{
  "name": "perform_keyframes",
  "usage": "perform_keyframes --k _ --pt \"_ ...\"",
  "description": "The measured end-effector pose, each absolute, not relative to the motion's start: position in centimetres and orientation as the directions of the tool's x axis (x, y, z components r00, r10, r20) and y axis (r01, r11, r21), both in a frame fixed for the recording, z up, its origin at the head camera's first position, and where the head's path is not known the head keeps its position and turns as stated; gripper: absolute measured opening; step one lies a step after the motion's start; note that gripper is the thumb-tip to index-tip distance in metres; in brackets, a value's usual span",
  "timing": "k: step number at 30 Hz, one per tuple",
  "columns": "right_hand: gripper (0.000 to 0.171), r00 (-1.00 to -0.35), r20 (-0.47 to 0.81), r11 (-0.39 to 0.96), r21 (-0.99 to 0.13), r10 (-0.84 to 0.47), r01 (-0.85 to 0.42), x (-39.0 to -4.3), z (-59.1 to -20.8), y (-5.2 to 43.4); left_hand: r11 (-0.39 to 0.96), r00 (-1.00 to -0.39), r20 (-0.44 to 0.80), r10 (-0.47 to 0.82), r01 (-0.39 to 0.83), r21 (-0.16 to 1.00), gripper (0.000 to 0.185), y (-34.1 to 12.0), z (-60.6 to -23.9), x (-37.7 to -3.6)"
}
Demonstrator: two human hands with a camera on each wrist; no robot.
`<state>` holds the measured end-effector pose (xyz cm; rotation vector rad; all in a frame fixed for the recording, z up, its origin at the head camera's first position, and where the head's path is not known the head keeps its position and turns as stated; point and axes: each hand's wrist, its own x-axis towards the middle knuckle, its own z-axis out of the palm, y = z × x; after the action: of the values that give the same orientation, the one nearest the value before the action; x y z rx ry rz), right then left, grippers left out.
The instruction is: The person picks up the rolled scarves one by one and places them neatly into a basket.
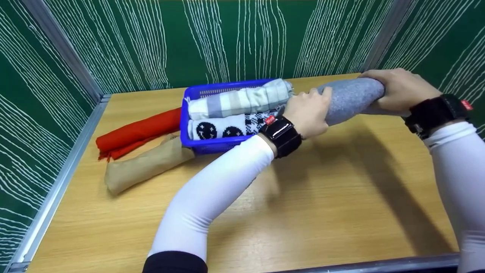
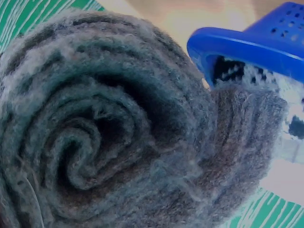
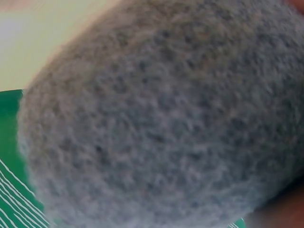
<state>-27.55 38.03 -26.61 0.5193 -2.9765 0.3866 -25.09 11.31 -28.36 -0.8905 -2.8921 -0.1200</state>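
Observation:
A rolled grey woollen cloth is held above the table, just right of a blue basket. My left hand grips its near end and my right hand grips its far end. The left wrist view shows the spiral end of the grey roll close up, with the blue basket rim behind it. The grey roll fills the right wrist view. Inside the basket lie a striped grey-and-white roll and a black-and-white patterned roll.
A red rolled cloth and a beige rolled cloth lie on the wooden table left of the basket. Green patterned walls and metal rails close in the table at the back and sides.

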Motion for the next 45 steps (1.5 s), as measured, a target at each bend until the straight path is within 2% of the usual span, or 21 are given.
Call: perform_keyframes --k 8,19,39,45 --pt "0.064 -0.922 0.162 0.904 -0.198 -0.352 -0.380 -27.7 -26.5 37.4 0.819 -0.814 0.149 0.562 0.572 0.037 0.069 10.3 -28.4 -25.8" --pt "0.067 -0.923 0.169 0.908 -0.187 -0.347 -0.375 -27.6 -26.5 36.6 0.810 -0.806 0.149 0.572 0.584 0.053 0.063 9.2 -28.4 -26.5" --pt "0.068 -0.896 0.250 0.900 -0.146 -0.367 -0.410 -27.3 -26.4 35.2 0.771 -0.763 0.181 0.621 0.636 0.038 0.069 6.6 -28.0 -27.7" --pt "0.070 -0.890 0.264 0.899 -0.139 -0.371 -0.416 -27.3 -26.4 34.6 0.775 -0.771 0.150 0.619 0.631 0.046 0.077 5.9 -27.7 -27.9"
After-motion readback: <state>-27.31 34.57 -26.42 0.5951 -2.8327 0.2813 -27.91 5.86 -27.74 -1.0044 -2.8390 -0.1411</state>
